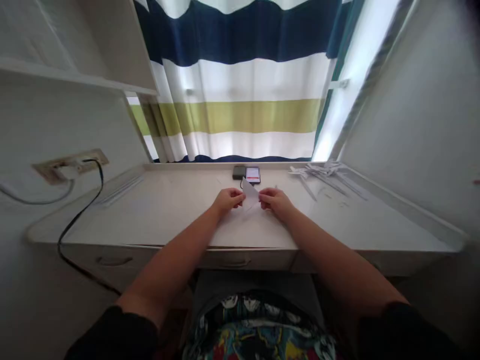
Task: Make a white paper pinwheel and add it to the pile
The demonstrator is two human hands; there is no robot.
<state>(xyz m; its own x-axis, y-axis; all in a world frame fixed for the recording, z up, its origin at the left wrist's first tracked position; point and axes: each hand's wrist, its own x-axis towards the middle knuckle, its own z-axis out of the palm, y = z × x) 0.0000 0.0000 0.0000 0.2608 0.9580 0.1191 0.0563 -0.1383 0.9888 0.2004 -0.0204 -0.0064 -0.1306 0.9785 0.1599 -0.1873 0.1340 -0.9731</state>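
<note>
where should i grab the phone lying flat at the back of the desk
Probably by its two long side edges, coming from above: the phone lies flat near the curtain, behind the paper held by the left hand and right hand, so reach over them.

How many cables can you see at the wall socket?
2. A black cable runs from the wall socket down past the left end of the desk. A white cable leaves the socket leftward, out of view. Others may be hidden.
</note>
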